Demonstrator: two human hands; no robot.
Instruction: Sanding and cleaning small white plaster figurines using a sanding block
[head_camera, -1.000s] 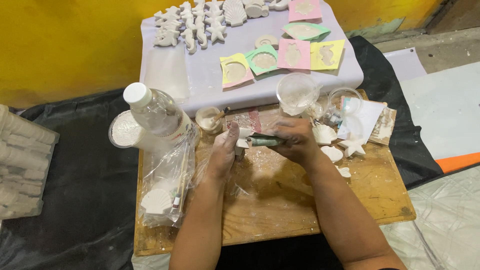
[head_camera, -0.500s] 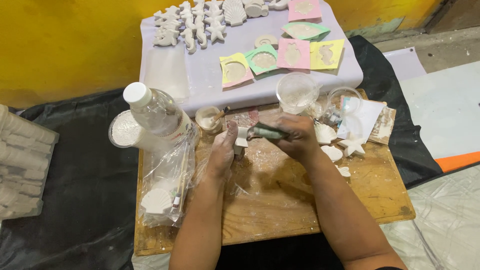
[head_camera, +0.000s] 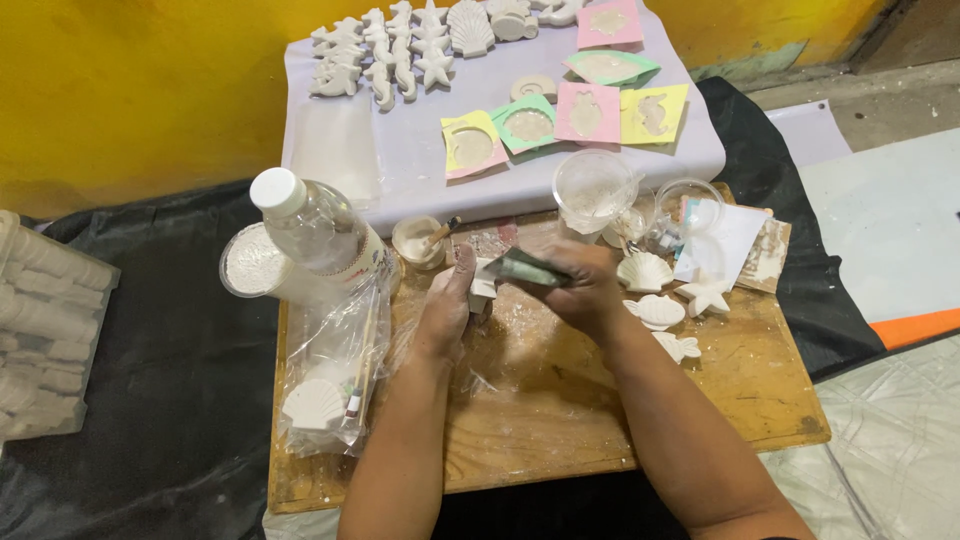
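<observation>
At the middle of the wooden board (head_camera: 620, 420), the left hand (head_camera: 447, 310) grips a small white plaster piece (head_camera: 484, 285) while the right hand (head_camera: 585, 290) clasps a folded greenish sanding sheet (head_camera: 527, 268) against it, plaster shells (head_camera: 645, 272) lying just right.

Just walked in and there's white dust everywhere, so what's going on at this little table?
A person works at a wooden board dusted with white powder. The left hand steadies a small white plaster piece while the right hand presses a greenish sanding pad against it. Finished shell and starfish casts lie to the right. A clear bottle and a powder cup stand to the left, coloured moulds on the covered table behind.
</observation>
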